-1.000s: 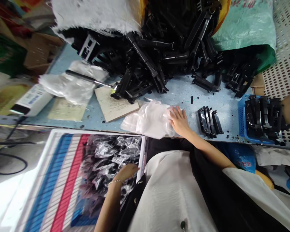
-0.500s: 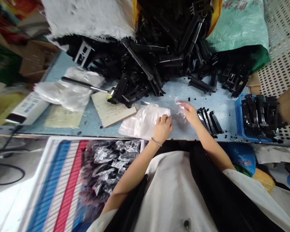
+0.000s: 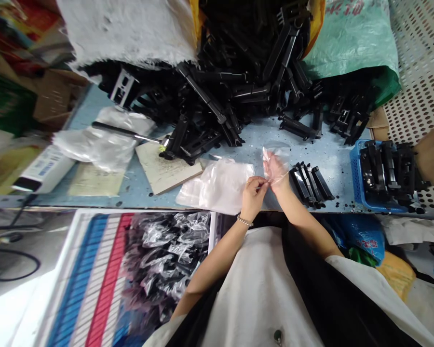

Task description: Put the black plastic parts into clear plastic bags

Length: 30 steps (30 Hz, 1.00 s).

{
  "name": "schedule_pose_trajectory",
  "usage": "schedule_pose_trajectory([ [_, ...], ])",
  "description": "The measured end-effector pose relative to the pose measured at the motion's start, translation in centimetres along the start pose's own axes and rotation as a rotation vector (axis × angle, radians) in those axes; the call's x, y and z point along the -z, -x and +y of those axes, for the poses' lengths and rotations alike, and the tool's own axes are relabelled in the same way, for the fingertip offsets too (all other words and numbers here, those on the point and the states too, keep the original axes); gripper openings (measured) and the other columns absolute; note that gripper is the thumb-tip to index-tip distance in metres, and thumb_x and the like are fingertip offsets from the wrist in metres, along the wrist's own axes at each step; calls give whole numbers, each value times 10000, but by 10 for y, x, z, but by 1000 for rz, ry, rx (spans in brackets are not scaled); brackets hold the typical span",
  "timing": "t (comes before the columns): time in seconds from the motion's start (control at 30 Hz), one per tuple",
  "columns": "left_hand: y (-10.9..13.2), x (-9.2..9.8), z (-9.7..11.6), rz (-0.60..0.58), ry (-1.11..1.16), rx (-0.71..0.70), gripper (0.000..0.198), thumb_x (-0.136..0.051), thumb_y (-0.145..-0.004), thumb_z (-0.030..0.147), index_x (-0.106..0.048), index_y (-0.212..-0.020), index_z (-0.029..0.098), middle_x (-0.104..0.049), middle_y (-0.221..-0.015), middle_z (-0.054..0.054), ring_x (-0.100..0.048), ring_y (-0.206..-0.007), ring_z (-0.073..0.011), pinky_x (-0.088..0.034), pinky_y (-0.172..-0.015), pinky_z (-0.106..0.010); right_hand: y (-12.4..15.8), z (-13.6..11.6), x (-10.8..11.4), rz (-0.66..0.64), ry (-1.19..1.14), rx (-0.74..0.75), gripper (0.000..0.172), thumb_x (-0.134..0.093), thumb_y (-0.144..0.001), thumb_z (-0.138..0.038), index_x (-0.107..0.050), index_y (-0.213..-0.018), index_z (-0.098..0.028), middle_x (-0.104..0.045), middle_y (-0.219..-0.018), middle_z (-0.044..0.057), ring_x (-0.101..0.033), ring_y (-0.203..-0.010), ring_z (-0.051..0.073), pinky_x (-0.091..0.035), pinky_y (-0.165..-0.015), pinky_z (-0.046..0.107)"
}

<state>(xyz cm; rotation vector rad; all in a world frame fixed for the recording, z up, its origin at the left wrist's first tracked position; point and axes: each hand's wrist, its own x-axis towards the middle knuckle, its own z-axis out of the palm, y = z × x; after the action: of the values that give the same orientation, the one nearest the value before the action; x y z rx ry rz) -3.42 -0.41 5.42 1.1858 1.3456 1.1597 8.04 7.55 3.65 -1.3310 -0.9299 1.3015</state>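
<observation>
My right hand (image 3: 278,169) is inside a small clear plastic bag (image 3: 277,154), fingers spread within it. My left hand (image 3: 255,192) pinches the bag's open edge at its near side. Both hands hover over the light blue table (image 3: 264,140), just right of a stack of clear plastic bags (image 3: 219,185). A short row of black plastic parts (image 3: 309,180) lies right beside my right hand. A large heap of the same black plastic parts (image 3: 238,82) fills the back of the table.
A blue basket (image 3: 358,180) with black parts sits at the right, another person's arm (image 3: 432,152) beside it. A striped bag (image 3: 104,270) of bagged parts (image 3: 166,250) stands on the floor at my left. A cardboard piece (image 3: 162,166), screwdriver (image 3: 126,131) and crumpled plastic (image 3: 101,144) lie left.
My left hand rose from the floor bag to the table, first onto the bag stack, then to the single bag's edge. My right hand lifted one bag off the stack and slid inside it.
</observation>
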Motion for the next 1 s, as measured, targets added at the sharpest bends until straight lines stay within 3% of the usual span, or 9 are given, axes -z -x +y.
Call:
schedule_pose_trajectory([
  [0.13, -19, 19, 12, 74, 312, 229, 271, -799, -779, 422, -686, -762, 176, -630, -681, 15, -558, -608, -99, -461, -604, -223, 24, -17, -2, 38, -40, 14, 168, -642, -870, -391, -610, -936, -240, -679, -906, 7, -640, -849, 185, -539, -783, 329],
  [0.2, -25, 26, 18, 90, 484, 302, 338, -855, -718, 443, -653, -713, 172, -622, -658, 24, -556, -592, -89, -457, -587, -209, 39, -30, 1, -16, 6, 65, 193, -670, -826, -396, -607, -929, -244, -672, -939, 1, -632, -912, 185, -519, -857, 331],
  [0.33, -27, 25, 28, 73, 677, 311, 377, -893, -690, 440, -633, -679, 168, -581, -626, 43, -547, -587, -81, -454, -577, -200, 59, -52, 4, -222, 199, 200, 247, -683, -854, -448, -627, -997, -255, -658, -1075, 29, -606, -1054, 205, -485, -962, 359],
  [0.47, -24, 16, 32, 90, 725, 325, 379, -889, -702, 459, -659, -683, 158, -598, -632, 35, -562, -603, -85, -465, -598, -204, 63, -59, 2, -269, 357, 299, 244, -659, -897, -483, -635, -879, -240, -643, -951, 29, -599, -974, 210, -469, -937, 368],
  [0.6, -20, 17, 34, 66, 723, 277, 467, -899, -649, 564, -679, -723, 159, -625, -663, 20, -573, -621, -92, -484, -613, -210, 61, -57, -1, -213, 323, 227, 345, -621, -897, -553, -591, -783, -229, -583, -822, 4, -568, -827, 185, -455, -779, 321],
  [0.7, -17, 25, 35, 7, 691, 270, 467, -938, -609, 527, -664, -717, 164, -625, -669, 21, -575, -623, -92, -487, -612, -207, 60, -56, 1, -186, 300, 171, 378, -647, -871, -574, -566, -752, -224, -539, -757, -17, -527, -763, 167, -417, -708, 300],
  [0.8, -17, 34, 36, 41, 732, 290, 472, -954, -595, 498, -624, -674, 171, -597, -649, 36, -573, -618, -87, -489, -612, -202, 59, -58, 5, -148, 280, 141, 386, -649, -867, -584, -558, -757, -226, -506, -708, -34, -484, -710, 154, -393, -678, 297],
  [0.9, -18, 38, 37, 62, 754, 275, 499, -961, -595, 476, -564, -625, 175, -543, -616, 55, -548, -599, -74, -467, -601, -193, 62, -62, 5, -125, 265, 149, 361, -604, -893, -585, -559, -820, -235, -531, -750, -26, -494, -724, 158, -407, -690, 299],
  [1.0, -19, 35, 37, 20, 760, 264, 556, -967, -579, 470, -495, -587, 178, -507, -604, 62, -510, -584, -65, -446, -593, -192, 66, -66, -1, -224, 312, 189, 324, -684, -844, -546, -572, -880, -245, -596, -892, 4, -561, -877, 189, -444, -777, 311],
])
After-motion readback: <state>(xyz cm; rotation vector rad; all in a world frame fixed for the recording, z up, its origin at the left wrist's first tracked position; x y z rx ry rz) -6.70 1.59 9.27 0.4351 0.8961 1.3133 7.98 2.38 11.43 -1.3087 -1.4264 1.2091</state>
